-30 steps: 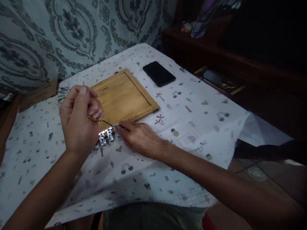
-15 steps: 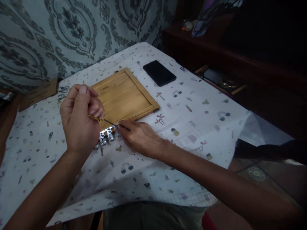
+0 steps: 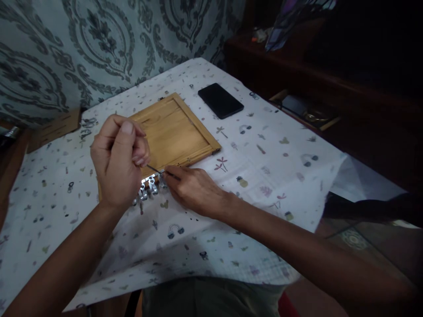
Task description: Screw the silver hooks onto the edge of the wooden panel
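Note:
My left hand (image 3: 119, 160) is closed on a screwdriver, and its thin shaft (image 3: 153, 168) points right toward the metal pieces. My right hand (image 3: 194, 191) is closed at the near edge of a wooden panel (image 3: 175, 132), its fingertips at a small dark, thin item (image 3: 173, 176) beside the screwdriver's tip. Several shiny metal hinge-like pieces (image 3: 152, 185) sit in a row along that edge, between my two hands. My left hand covers the panel's left part and the screwdriver's handle.
A black phone (image 3: 220, 101) lies behind the panel on the patterned tablecloth (image 3: 264, 176). Flat brown cardboard (image 3: 54, 130) is at the far left by the wall. An open drawer (image 3: 304, 110) shows beyond the table's right edge.
My left hand has moved slightly right, toward the metal pieces, and the yellow handle is now hidden inside it. My right hand has stayed almost in place.

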A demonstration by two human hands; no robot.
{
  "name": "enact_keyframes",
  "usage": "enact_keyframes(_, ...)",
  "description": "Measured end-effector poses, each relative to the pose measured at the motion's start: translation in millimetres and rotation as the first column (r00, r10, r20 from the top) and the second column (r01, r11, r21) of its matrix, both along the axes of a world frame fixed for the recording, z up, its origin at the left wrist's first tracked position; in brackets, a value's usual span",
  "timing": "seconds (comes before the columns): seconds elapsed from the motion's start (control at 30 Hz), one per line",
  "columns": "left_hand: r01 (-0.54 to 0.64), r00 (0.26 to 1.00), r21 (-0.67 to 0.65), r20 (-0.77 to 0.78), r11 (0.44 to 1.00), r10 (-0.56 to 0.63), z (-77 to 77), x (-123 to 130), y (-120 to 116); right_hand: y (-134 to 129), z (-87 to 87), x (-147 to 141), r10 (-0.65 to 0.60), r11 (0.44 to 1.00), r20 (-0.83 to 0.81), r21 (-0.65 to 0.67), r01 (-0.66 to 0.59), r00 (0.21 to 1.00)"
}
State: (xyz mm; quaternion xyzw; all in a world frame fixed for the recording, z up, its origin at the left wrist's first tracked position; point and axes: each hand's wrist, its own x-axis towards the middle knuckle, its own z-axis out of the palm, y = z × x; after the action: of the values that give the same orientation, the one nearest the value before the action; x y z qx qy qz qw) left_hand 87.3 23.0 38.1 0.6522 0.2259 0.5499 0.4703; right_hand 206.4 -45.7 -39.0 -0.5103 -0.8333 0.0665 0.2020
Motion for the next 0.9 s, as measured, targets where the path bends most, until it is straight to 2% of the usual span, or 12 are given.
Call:
enact_keyframes(0.23,-0.055,0.998,0.022,-0.025,0.998,0.055,-2.2,4.2,5.3,0.5,0.5,0.4,0.002,1.000,0.004,-0.013,-0.002,1.000)
enact_keyframes(0.47,0.020,0.998,0.001,-0.055,1.000,-0.020,-2.8,7.3,6.9,0.5,-1.0,0.8,0.002,1.000,-0.007,0.002,-0.002,1.000)
enact_keyframes(0.63,0.132,0.987,-0.069,-0.079,0.989,-0.138,1.2,8.3,12.5,0.5,-0.4,0.3,-0.001,1.000,0.007,-0.006,0.001,1.000)
enact_keyframes(0.9,0.201,0.976,-0.093,-0.065,0.975,-0.207,3.7,8.8,13.1,1.2,-6.7,-0.5,-0.002,0.999,-0.020,0.032,0.002,1.000)
